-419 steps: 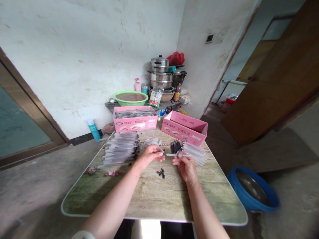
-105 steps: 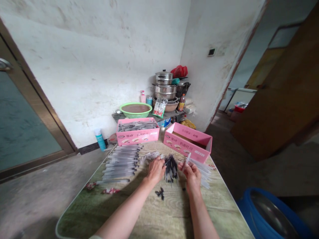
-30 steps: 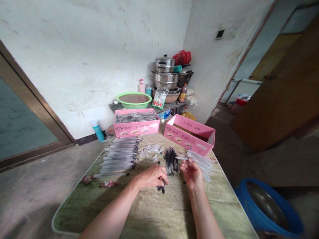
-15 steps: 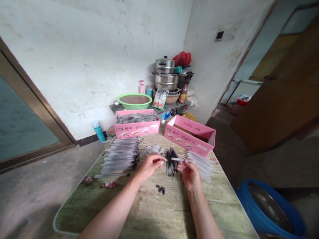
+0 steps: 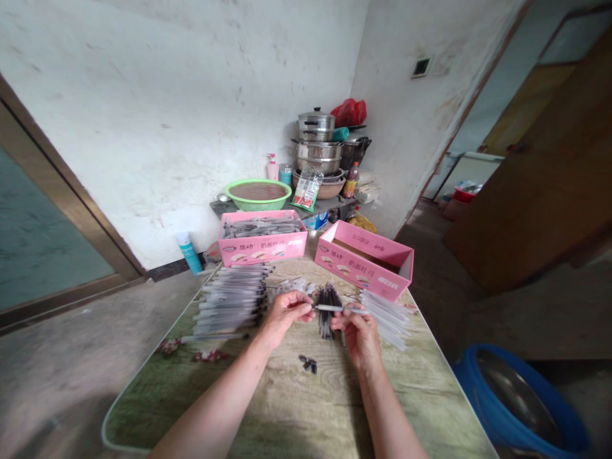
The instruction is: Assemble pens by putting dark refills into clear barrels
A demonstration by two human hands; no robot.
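Between the fingers of my right hand [image 5: 357,328] is a translucent white pen barrel [image 5: 329,308], held level and pointing left. My left hand [image 5: 289,313] is closed in a pinch at the barrel's left end, on a small dark pen part [image 5: 314,306]. Behind the barrel lies a bundle of thin black pen refills [image 5: 327,325]. More clear barrels [image 5: 386,319] are spread by my right hand. On the left, pens with dark ends [image 5: 229,303] lie in a stack. Small whitish pieces [image 5: 292,287] sit behind my left hand, and several black caps [image 5: 308,364] lie nearer me.
At the table's [image 5: 306,414] far edge, one pink box [image 5: 262,250] is full of pens; another pink box [image 5: 363,262] stands to its right. Behind are a green basin [image 5: 258,203] and stacked pots [image 5: 318,153]. A blue tub [image 5: 521,401] is at the right.
The barrel in my right hand has moved slightly left. Its end now meets my left fingertips, where a gap was before.
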